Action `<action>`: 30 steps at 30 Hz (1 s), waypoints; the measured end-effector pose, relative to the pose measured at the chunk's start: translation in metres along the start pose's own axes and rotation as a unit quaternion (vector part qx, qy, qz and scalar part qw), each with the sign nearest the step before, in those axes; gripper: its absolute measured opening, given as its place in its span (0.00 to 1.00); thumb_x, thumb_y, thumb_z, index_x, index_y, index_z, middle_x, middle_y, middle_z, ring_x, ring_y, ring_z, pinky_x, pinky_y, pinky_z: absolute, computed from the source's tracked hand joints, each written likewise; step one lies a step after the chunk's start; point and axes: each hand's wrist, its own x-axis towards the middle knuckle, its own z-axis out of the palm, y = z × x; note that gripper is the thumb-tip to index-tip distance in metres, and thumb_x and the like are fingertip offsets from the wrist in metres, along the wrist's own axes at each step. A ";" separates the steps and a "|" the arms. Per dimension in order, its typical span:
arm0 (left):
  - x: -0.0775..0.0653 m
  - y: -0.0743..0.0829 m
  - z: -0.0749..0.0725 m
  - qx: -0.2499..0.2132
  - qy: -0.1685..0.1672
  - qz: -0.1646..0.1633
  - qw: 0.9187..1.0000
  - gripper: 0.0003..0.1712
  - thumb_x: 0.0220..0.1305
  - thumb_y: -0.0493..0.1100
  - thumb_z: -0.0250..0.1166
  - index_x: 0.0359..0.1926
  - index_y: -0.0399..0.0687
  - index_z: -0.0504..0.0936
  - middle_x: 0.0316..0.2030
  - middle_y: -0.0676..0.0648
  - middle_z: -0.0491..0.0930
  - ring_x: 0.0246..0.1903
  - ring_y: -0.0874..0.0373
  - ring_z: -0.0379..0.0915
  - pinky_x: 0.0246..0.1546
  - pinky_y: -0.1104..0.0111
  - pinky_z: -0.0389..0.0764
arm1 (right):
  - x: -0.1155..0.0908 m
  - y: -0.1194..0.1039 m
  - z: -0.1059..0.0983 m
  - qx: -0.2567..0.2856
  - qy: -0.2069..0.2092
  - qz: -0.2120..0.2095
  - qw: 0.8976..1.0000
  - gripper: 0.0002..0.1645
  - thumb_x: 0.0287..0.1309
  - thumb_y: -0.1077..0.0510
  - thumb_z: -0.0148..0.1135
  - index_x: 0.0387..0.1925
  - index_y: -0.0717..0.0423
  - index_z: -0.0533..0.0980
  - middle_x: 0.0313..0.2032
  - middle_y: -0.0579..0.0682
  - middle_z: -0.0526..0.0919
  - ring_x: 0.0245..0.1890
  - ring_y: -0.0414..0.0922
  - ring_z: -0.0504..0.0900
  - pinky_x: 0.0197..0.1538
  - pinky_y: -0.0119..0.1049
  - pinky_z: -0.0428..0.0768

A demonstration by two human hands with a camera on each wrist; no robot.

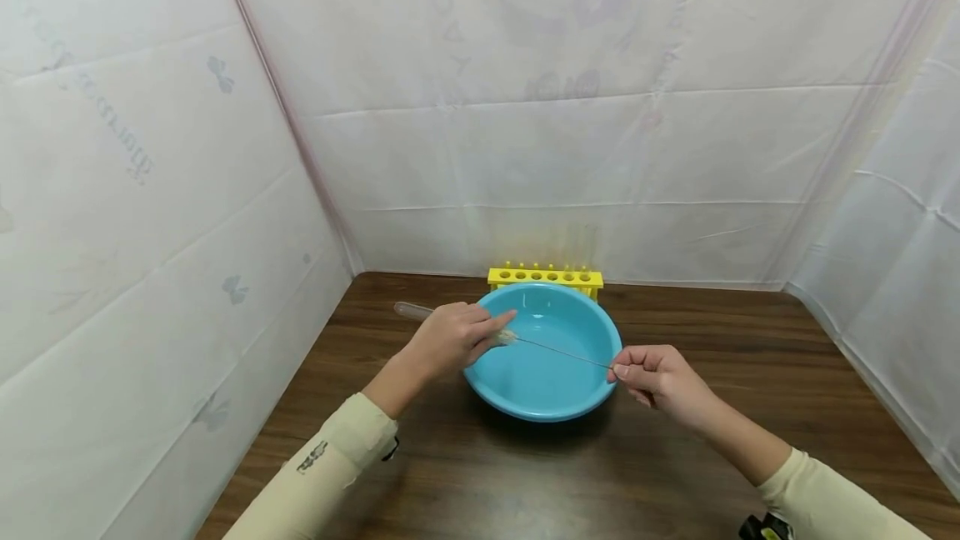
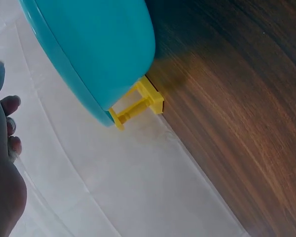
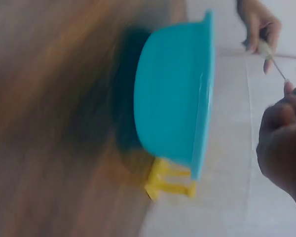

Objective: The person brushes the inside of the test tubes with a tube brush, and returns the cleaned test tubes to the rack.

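Over the round blue basin [image 1: 540, 390], my left hand [image 1: 452, 340] grips a clear test tube [image 1: 411, 311], whose rounded end sticks out to the left. My right hand [image 1: 660, 380] pinches the end of a thin wire handle of a test tube brush [image 1: 562, 352] above the basin's right rim. Pale bristles [image 1: 507, 337] show at the tube's mouth, next to the left fingers. In the right wrist view the wire runs between both hands; the left wrist view shows only part of the left hand [image 2: 2, 148], its grip hidden.
A yellow test tube rack [image 1: 545, 277] stands right behind the basin, near the back edge of the dark wooden table [image 1: 420, 473]. White sheeting [image 1: 480, 148] hangs at the back and on both sides.
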 end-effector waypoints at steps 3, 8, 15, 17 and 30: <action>0.000 0.001 0.001 -0.015 -0.020 -0.009 1.000 0.27 0.68 0.49 0.76 0.67 0.54 0.85 0.34 0.54 0.88 0.30 0.63 0.82 0.34 0.71 0.86 | -0.003 0.004 0.002 -0.161 0.053 -0.073 0.983 0.11 0.78 0.64 0.58 0.40 0.67 0.83 0.19 0.37 0.73 0.18 0.34 0.66 0.20 0.34 0.68; 0.001 0.003 0.001 -0.084 -0.085 -0.046 0.992 0.27 0.73 0.53 0.70 0.69 0.53 0.83 0.44 0.52 0.93 0.33 0.62 0.89 0.33 0.72 0.86 | -0.005 0.014 -0.004 -0.378 0.102 -0.257 0.884 0.09 0.75 0.66 0.61 0.40 0.53 0.85 0.22 0.37 0.77 0.21 0.26 0.66 0.24 0.22 0.70; 0.002 0.006 -0.004 -0.186 -0.205 -0.130 0.952 0.29 0.77 0.60 0.63 0.72 0.58 0.80 0.50 0.50 0.93 0.21 0.67 0.78 0.26 0.75 0.76 | 0.003 0.032 -0.026 -0.552 0.112 -0.504 0.655 0.22 0.75 0.66 0.40 0.39 0.63 0.83 0.22 0.45 0.76 0.23 0.36 0.63 0.23 0.24 0.64; 0.003 0.006 -0.006 -0.209 -0.219 -0.144 0.942 0.29 0.77 0.61 0.64 0.72 0.59 0.80 0.42 0.51 0.93 0.17 0.69 0.70 0.24 0.75 0.73 | 0.005 0.034 -0.032 -0.552 0.117 -0.544 0.621 0.21 0.74 0.69 0.42 0.37 0.65 0.83 0.21 0.47 0.77 0.22 0.39 0.65 0.23 0.28 0.67; 0.008 0.002 -0.011 -0.282 -0.253 -0.197 0.904 0.25 0.76 0.60 0.66 0.67 0.57 0.86 0.40 0.54 0.92 0.24 0.70 0.75 0.27 0.73 0.79 | 0.008 0.014 -0.032 -0.532 0.126 -0.615 0.568 0.19 0.77 0.71 0.46 0.35 0.68 0.83 0.22 0.52 0.80 0.21 0.44 0.70 0.22 0.32 0.71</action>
